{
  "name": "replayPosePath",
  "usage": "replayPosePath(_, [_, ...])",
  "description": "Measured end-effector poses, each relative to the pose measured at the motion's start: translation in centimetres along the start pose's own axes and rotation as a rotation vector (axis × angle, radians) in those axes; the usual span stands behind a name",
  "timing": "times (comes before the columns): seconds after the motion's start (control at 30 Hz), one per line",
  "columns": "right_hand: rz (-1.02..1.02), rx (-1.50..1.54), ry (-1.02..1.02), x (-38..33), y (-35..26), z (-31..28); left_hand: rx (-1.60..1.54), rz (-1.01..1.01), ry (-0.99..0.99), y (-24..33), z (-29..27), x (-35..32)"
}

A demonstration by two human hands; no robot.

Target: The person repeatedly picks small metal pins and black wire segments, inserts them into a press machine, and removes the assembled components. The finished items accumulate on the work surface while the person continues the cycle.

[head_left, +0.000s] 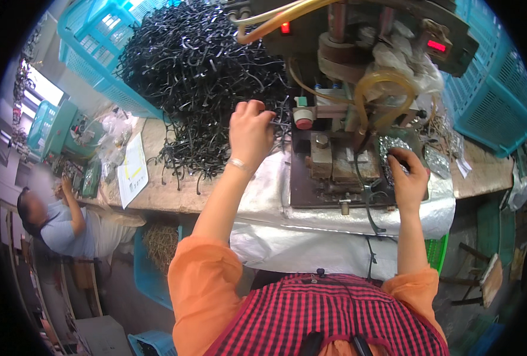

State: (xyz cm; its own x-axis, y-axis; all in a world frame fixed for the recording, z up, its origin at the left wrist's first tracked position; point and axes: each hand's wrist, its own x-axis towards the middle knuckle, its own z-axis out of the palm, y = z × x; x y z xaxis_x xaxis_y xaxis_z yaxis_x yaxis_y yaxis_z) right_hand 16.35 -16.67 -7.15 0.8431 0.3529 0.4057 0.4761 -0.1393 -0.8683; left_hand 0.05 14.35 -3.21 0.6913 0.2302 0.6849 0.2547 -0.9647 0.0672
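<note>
Overexposed window [45, 86] at left, dark fisheye edges.

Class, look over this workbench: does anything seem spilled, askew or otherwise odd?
Yes: by the left hand, the heap of black strips against the blue basket sprawls onto the workbench, loose ones straggling toward its near edge, so it looks spilled, though it may be deliberate. Nothing looks clearly damaged.

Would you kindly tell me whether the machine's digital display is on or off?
On: the display on the machine glows with red digits.
</note>
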Motion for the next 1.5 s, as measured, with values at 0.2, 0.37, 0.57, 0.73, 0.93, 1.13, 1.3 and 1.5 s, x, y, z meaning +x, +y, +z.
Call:
replayPosePath(0.2, [0.058, -0.055, 0.162, -2.8, 3.2, -4.4, -0.061, -0.143, 0.128, -3.4, 7.4, -2.1])
replayPosePath(0.37, [0.111, -0.039, 0.034, -3.5, -0.9, -6.7, -1.097, -0.769, 0.476, -1.5, 3.2, -2.5])
replayPosePath(0.57, [-0.023, 0.304, -0.175, 2.0, -7.5, 0.9, -1.299, -0.868, 0.308, 1.4, 1.3, -4.6])
replayPosePath(0.73, [0.108, 0.461, -0.191, 1.2, -6.7, 3.0, -1.534, -0.581, 0.397, 7.2, -5.2, -3.0])
replayPosePath(0.93, [0.159, 0.633, -0.193, 0.8, -8.6, 3.6, -1.072, -0.183, 0.405, 11.0, -7.1, 2.9])
replayPosePath(1.13, [0.065, 0.393, -0.21, -1.5, -10.6, 0.9, -1.215, 0.031, 0.363, 11.7, -6.2, 0.4])
replayPosePath(1.3, [-0.17, -0.723, 0.034, -0.8, 0.8, -3.1, -0.715, 0.577, 0.154, 13.4, -4.9, -1.0])
replayPosePath(1.5, [-0.184, -0.571, 0.097, 0.4, 3.9, -3.1, -0.687, 0.589, 0.052, 14.1, -4.4, -0.3])
